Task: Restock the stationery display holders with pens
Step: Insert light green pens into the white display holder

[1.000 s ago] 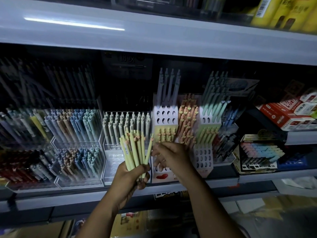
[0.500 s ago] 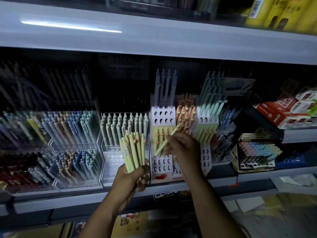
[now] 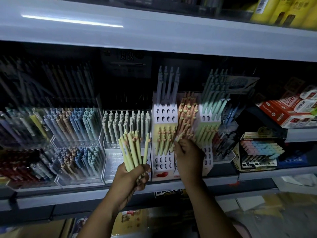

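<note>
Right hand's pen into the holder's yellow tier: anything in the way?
No separate obstacle is visible. The right hand holds the pen at the right edge of the yellow tier. Only the yellow pens standing there crowd it. Empty holes show below.

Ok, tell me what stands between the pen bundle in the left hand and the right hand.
Head view: the white holder, its yellow tier filled with yellow-green pens, empty holes below.

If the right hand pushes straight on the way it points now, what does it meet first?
Probably the peach pens standing in the white holder, just beyond the right hand and the pen it pinches; depth is unclear.
</note>
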Demonstrator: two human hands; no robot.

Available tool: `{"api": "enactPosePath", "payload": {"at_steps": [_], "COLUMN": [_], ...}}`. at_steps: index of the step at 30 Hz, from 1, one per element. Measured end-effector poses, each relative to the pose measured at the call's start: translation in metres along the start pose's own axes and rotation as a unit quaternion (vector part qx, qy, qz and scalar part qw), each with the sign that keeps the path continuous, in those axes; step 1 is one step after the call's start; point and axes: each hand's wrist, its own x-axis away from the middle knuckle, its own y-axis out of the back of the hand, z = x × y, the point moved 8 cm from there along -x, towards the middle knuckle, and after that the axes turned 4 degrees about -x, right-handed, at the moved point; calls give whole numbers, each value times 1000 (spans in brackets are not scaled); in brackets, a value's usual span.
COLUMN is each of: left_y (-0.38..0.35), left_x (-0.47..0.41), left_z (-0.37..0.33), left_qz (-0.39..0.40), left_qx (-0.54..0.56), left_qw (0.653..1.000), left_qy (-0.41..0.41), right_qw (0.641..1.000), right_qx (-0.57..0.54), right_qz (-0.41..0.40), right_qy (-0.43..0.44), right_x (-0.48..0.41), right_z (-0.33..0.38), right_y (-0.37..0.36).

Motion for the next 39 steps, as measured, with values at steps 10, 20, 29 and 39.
{"api": "enactPosePath", "payload": {"at_steps": [10, 20, 29, 39], "left_y": [6, 5, 5, -4], "left_x": [6, 6, 4, 7], "left_z": [-1, -5, -6, -3], "left_qz": [-5, -1, -1, -10], "left_qx": [-4, -11, -19, -11], "left_qw": [1000, 1000, 1000, 1000], "left_qy": [3, 2, -6, -4], "right_qw": [985, 961, 987, 946], "right_qx": [157, 243, 122, -177], "right_qz": [69, 111, 101, 272], "right_qy": [-29, -68, -38, -4], "right_x": [-1, -11, -5, 26], "right_z": [5, 10, 21, 73], "right_y": [-24, -30, -17, -40]}}
